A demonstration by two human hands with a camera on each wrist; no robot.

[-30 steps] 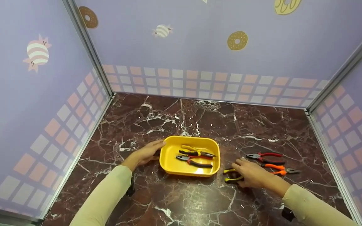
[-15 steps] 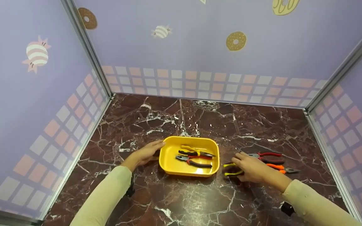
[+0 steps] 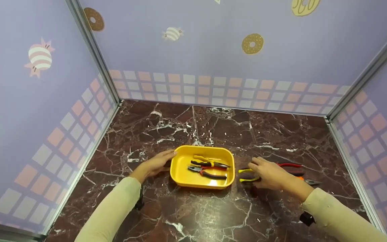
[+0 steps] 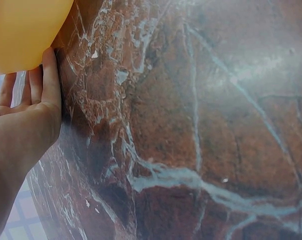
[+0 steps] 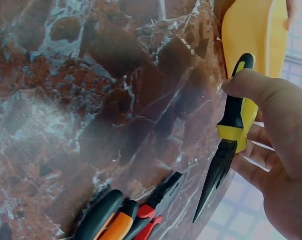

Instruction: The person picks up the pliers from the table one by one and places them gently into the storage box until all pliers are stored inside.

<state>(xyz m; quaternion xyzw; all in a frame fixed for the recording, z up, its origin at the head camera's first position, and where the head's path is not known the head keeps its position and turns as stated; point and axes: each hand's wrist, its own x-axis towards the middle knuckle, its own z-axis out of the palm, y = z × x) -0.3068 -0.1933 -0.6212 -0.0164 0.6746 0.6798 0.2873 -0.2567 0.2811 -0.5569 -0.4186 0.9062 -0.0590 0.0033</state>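
Observation:
My left hand (image 3: 155,164) rests against the left wall of a yellow plastic tub (image 3: 174,174). Its fingers (image 4: 49,75) reach fairly straight to the tub's side in the left wrist view. To the right of the tub, my right hand (image 3: 270,174) holds yellow-and-black long-nose pliers (image 5: 233,117) between thumb and fingers. Their handles point toward the tub, and the head view hides their nose behind the hand. Inside the tub lie yellow-and-black pliers (image 3: 204,164) and red-and-black pliers (image 3: 214,176), partly overlapping.
Red-and-black pliers (image 3: 290,165) and orange-handled long-nose pliers (image 3: 311,182) lie right of and partly under my right hand. All this is on a dark red marbled surface (image 3: 193,215). Purple patterned panels (image 3: 213,57) enclose the back and both sides.
My right hand has shifted slightly away from me, carrying the long-nose pliers, and now covers more of the pliers on the right. The left hand and tub stay put.

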